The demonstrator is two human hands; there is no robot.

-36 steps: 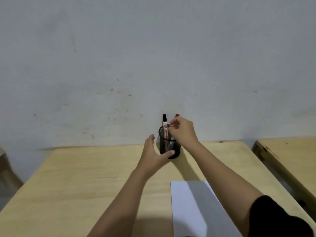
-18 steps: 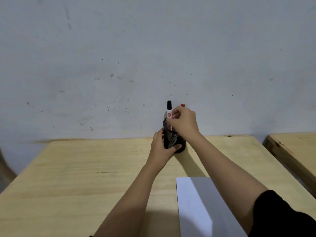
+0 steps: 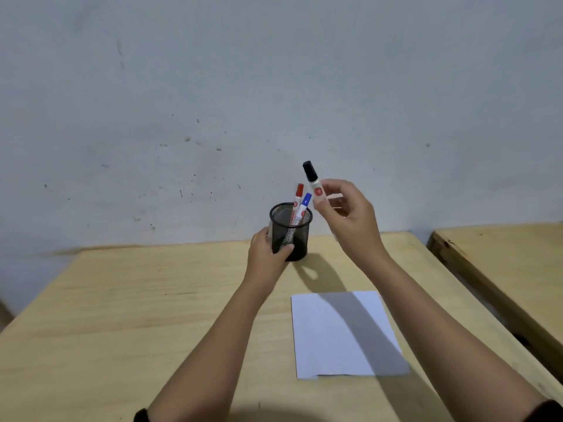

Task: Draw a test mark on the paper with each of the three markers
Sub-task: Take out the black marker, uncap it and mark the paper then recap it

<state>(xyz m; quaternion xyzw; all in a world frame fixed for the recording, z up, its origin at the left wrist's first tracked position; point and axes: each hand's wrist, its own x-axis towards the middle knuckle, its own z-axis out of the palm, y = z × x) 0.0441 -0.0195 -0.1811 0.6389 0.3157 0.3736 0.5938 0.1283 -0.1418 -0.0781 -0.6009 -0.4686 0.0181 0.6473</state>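
A black mesh pen cup [image 3: 300, 239] stands at the far edge of the wooden desk [image 3: 137, 315]. My left hand [image 3: 268, 254] grips its left side. A red-capped marker [image 3: 298, 197] and a blue-capped marker [image 3: 304, 205] lean inside the cup. My right hand [image 3: 350, 217] holds a black-capped white marker [image 3: 313, 182] in the air, up and to the right of the cup, cap end pointing up. A blank white sheet of paper [image 3: 341, 333] lies flat on the desk nearer to me, partly under my right forearm's shadow.
A grey, speckled wall rises right behind the desk. A second wooden desk [image 3: 502, 263] stands to the right across a narrow gap. The desk's right edge runs close to the paper.
My right hand has pulled the black-capped marker up out of the cup and to the right. The red and blue markers now show in the cup. My left hand stays on the cup.
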